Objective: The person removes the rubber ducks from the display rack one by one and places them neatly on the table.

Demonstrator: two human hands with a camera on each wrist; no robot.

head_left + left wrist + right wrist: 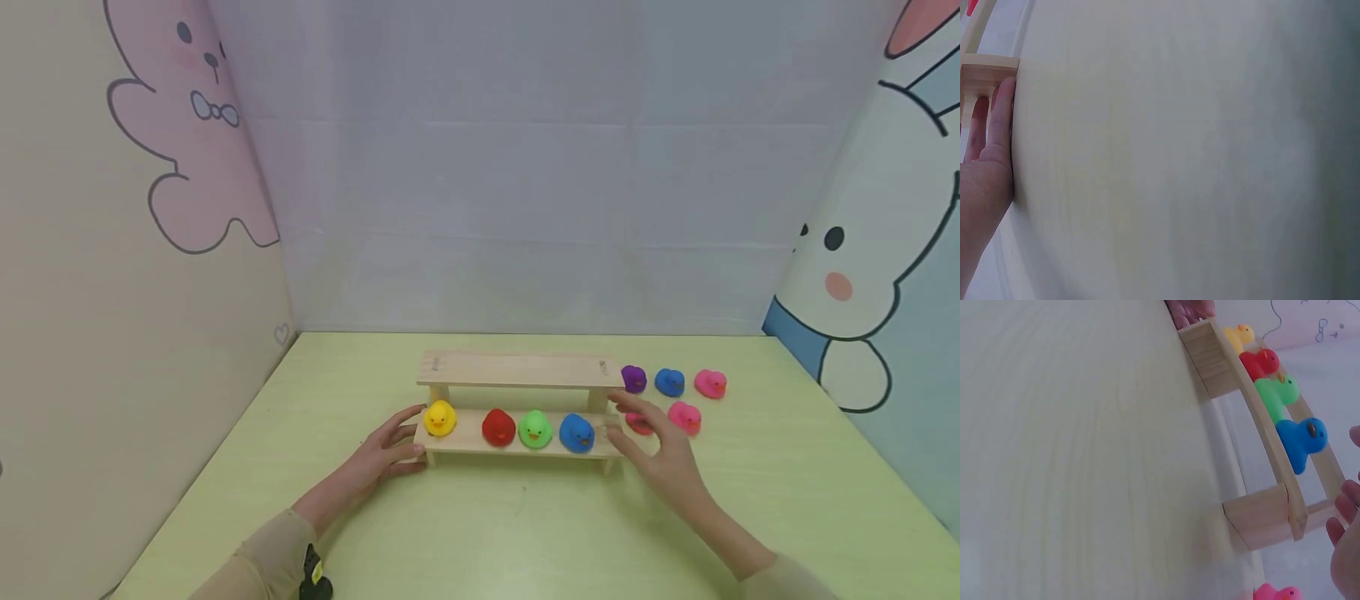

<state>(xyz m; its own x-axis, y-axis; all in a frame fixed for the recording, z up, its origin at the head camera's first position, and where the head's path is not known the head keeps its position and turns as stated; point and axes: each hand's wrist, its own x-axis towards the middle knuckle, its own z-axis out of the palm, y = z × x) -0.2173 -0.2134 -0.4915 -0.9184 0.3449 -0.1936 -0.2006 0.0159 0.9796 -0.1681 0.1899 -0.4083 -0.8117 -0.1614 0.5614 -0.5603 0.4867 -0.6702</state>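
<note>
A two-step wooden shelf [520,369] stands on the table. Along its lower step sit a yellow duck [439,418], a red duck [498,427], a green duck [535,429] and a blue duck [577,433]. My left hand [392,448] rests against the shelf's left end, fingers fairly straight; in the left wrist view its fingertips [1005,87] reach the wood. At the right end, my right hand [663,454] has thumb and fingers spread apart with nothing between them. Whether it touches the shelf I cannot tell.
Right of the shelf lie more ducks on the table: a purple one [634,379], a blue one [670,382] and several pink or red ones, including a pink duck [710,383]. The right hand partly covers one reddish duck [639,423]. Walls enclose the table [480,533].
</note>
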